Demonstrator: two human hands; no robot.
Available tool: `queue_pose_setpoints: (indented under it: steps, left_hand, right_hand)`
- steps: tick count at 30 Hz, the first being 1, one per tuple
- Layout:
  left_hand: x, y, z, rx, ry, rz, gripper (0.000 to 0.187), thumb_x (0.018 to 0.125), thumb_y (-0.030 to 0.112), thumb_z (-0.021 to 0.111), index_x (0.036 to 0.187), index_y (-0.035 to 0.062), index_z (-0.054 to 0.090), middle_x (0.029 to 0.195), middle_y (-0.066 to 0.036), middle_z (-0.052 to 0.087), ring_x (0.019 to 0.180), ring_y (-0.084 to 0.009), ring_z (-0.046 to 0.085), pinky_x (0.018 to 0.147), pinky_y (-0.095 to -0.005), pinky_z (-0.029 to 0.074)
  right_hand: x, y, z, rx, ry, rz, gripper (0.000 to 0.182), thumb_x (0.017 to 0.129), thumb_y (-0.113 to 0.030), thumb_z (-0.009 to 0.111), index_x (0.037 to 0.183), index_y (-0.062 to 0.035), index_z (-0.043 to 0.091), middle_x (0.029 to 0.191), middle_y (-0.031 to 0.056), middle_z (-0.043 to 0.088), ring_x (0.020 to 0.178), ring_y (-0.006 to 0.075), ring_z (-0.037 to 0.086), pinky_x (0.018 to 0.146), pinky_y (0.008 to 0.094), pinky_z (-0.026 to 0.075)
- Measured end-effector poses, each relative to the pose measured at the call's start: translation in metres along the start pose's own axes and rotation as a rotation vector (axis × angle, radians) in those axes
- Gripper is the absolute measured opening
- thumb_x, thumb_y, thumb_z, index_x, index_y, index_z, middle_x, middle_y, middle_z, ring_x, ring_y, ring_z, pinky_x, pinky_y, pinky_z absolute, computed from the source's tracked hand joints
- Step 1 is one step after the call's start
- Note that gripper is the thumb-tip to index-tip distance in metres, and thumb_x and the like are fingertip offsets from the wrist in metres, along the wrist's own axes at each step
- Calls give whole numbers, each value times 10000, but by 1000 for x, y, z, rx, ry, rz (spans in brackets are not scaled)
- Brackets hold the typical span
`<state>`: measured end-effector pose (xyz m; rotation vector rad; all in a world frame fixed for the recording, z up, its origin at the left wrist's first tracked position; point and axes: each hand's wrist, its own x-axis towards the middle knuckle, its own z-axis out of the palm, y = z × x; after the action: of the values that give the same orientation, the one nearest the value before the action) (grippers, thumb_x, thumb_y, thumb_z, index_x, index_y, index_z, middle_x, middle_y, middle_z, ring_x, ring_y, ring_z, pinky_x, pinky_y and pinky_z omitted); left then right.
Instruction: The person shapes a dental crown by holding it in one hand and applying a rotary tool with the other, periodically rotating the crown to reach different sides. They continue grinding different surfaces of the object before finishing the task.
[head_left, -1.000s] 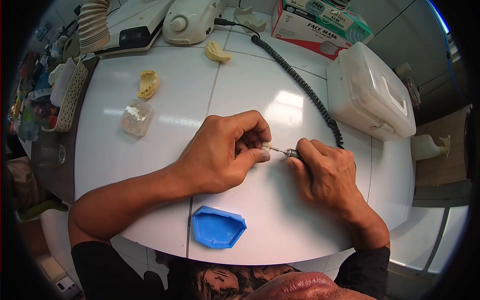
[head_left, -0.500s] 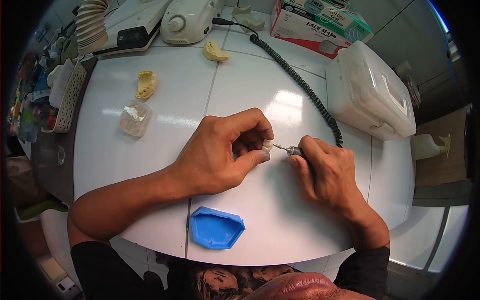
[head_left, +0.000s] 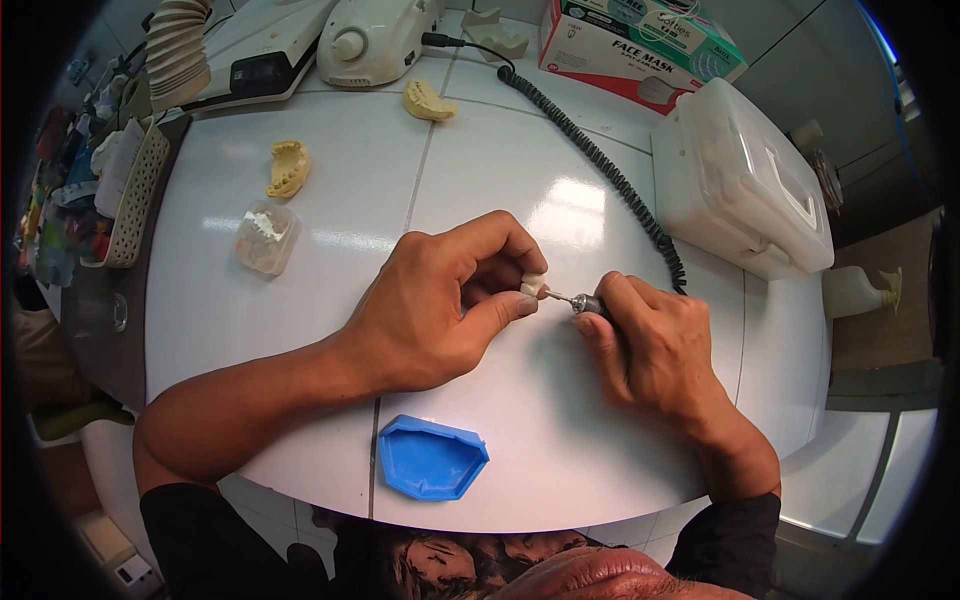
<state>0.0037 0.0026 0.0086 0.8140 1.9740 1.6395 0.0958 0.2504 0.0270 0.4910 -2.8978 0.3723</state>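
Over the middle of the table, my left hand (head_left: 425, 305) pinches a small white dental crown piece (head_left: 532, 284) between thumb and fingertips. My right hand (head_left: 655, 340) is wrapped round a rotary handpiece (head_left: 590, 304). Its thin metal bur points left, with the tip right at the crown piece's edge. A black coiled cord (head_left: 610, 170) runs from behind the right hand up to a white control unit (head_left: 370, 45) at the back. Nearest to my left forearm, toward the front edge, lies a blue angular tray (head_left: 435, 487).
Two yellow dental casts (head_left: 289, 168) rest at the back left, near a clear small box (head_left: 267, 238). On the right stands a lidded white case (head_left: 735, 185), with a face mask box (head_left: 640, 50) behind it. A ribbed hose (head_left: 178, 60) hangs at upper left, above a basket (head_left: 138, 195).
The crown piece has turned a little in my left fingers, and the left hand has shifted slightly up. The bur now meets it lower. My right hand has hardly moved.
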Motion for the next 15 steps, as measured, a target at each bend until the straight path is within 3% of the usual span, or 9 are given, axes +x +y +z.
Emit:
queue_pose_setpoints:
  steps: [7, 15]
  left_hand:
    - [0, -1, 0, -44, -5, -15, 192, 1036, -22, 751, 1204, -20, 659, 1104, -112, 783, 1086, -161, 787, 980, -310, 631]
    - [-1, -2, 0, 66, 13, 76, 222, 981, 41, 844, 1168, 19, 726, 1029, -63, 783, 953, -115, 753, 832, -276, 606]
  right_hand:
    - [0, 0, 3, -12, 19, 2, 267, 1053, -285, 744, 918, -93, 618, 683, 66, 597, 513, 293, 609, 486, 430, 465]
    - [0, 0, 2, 3, 11, 3, 279, 1062, -293, 738, 917, -88, 616, 688, 70, 601, 511, 294, 611, 486, 430, 468]
